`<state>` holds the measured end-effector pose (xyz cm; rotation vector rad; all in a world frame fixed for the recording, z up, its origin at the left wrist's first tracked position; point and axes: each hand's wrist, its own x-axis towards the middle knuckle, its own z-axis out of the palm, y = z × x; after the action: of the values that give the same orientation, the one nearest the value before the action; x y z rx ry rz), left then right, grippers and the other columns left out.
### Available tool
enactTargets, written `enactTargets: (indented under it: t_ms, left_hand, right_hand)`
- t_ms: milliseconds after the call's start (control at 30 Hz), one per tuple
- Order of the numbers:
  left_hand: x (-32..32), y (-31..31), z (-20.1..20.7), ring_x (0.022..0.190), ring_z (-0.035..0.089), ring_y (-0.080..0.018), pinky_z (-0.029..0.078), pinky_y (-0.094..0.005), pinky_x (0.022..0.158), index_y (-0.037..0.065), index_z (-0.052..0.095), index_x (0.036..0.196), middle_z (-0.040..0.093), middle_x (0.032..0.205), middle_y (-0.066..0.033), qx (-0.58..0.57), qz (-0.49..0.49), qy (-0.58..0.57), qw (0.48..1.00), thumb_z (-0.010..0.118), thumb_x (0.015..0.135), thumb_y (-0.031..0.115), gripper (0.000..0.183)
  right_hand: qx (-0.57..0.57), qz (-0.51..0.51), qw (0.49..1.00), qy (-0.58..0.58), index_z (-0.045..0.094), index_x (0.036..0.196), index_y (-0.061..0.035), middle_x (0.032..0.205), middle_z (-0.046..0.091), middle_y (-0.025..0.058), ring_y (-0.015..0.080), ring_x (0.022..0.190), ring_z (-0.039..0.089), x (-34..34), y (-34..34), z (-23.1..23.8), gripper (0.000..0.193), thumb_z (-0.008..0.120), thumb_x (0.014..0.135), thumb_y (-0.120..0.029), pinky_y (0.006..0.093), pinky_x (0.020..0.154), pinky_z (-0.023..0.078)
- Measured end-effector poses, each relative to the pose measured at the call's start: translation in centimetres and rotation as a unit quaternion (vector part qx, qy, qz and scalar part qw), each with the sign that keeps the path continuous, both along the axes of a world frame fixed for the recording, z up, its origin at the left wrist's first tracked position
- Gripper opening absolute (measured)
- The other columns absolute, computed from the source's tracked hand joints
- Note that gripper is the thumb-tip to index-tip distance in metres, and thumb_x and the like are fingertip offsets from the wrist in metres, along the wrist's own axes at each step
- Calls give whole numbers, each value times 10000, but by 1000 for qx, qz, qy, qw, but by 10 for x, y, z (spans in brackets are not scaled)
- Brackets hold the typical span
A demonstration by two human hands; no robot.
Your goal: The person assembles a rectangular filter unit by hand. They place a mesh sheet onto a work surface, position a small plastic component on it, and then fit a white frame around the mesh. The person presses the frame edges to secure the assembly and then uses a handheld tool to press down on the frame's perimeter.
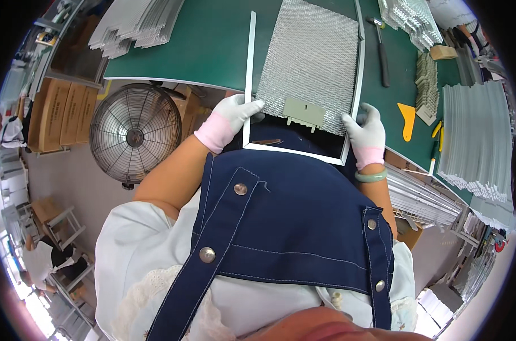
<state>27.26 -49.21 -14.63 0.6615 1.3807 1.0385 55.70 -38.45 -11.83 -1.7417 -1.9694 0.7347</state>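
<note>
L grip: holds white rect. metal frame, L bar | R grip: holds same, R bar | btwn grips: silver rect. mesh panel, grey-green toothed plate atop

Bright, even light on the green tabletop, white glare at lower left, bent edges, dark rim.

From the head, a wide fisheye looks down on the nearby hands
</note>
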Motion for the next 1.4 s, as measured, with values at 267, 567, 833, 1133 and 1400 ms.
enactTargets:
  t_ms: [267,567,833,1133,1400]
  left_hand:
    - [-11,-13,14,823,570,-130,449,-271,780,-26,618,1065,641,885,-66,-39,-93,95,990,618,937,305,355]
    - [-24,-19,-5,880,608,-147,481,-285,836,-16,587,1075,647,916,-84,-50,-90,-35,994,594,942,276,321]
    - [-18,-14,4,943,607,-167,477,-306,873,-52,568,1146,646,1002,-110,-20,-128,29,991,538,970,269,368]
    - [-22,-10,1,959,571,-149,461,-312,896,-26,533,1226,598,1059,-79,-22,-170,33,985,524,960,220,363]
    - [-4,-8,-1,971,571,-163,463,-320,889,-25,515,1218,603,1047,-92,19,-102,14,994,478,938,172,345]
  right_hand:
    - [-96,-18,981,167,456,1221,85,952,691,174,170,760,679,9,-37,-13,611,768,769,-181,277,697,548]
    - [-294,-76,809,503,481,1154,89,885,627,111,140,749,624,19,-39,-24,376,676,875,-71,247,664,529]
    - [-339,-43,881,328,600,1058,29,838,592,11,66,713,493,27,-45,-22,301,650,929,-239,207,653,412]
    - [-389,3,856,341,575,1054,33,906,610,57,114,827,558,29,-40,-23,289,595,956,-238,273,804,470]
    - [-304,-71,829,465,494,1163,18,1001,574,91,158,929,578,8,-48,-37,294,540,969,-198,324,893,495]
